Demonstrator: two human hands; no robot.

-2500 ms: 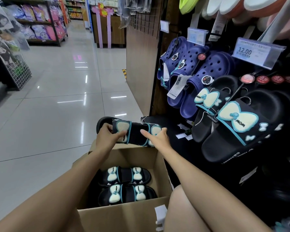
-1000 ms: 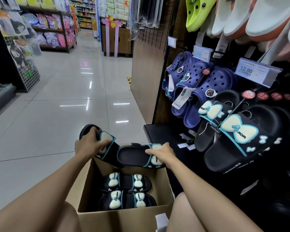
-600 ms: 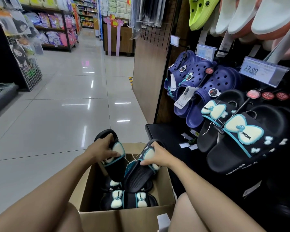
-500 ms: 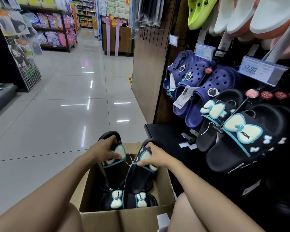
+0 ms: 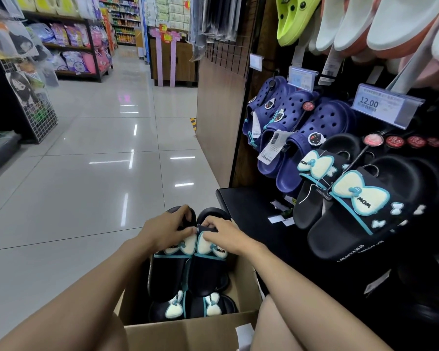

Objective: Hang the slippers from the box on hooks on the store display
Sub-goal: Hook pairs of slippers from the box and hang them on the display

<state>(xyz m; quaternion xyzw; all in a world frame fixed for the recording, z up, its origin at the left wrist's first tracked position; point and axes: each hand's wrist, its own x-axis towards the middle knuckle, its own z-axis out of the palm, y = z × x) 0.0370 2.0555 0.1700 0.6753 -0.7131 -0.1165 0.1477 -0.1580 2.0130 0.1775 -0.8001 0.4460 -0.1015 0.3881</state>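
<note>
Glossy tiled floor, shop aisle

Matt cardboard box; glossy tiled floor

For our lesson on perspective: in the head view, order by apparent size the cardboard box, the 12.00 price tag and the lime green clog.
1. cardboard box
2. lime green clog and 12.00 price tag: look alike, and the clog is cut off, so unranked.

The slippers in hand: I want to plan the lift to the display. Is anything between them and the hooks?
No visible obstacle. Both hands hold the pair above the box; open air leads right to the hooks, though they already carry matching slippers.
</note>
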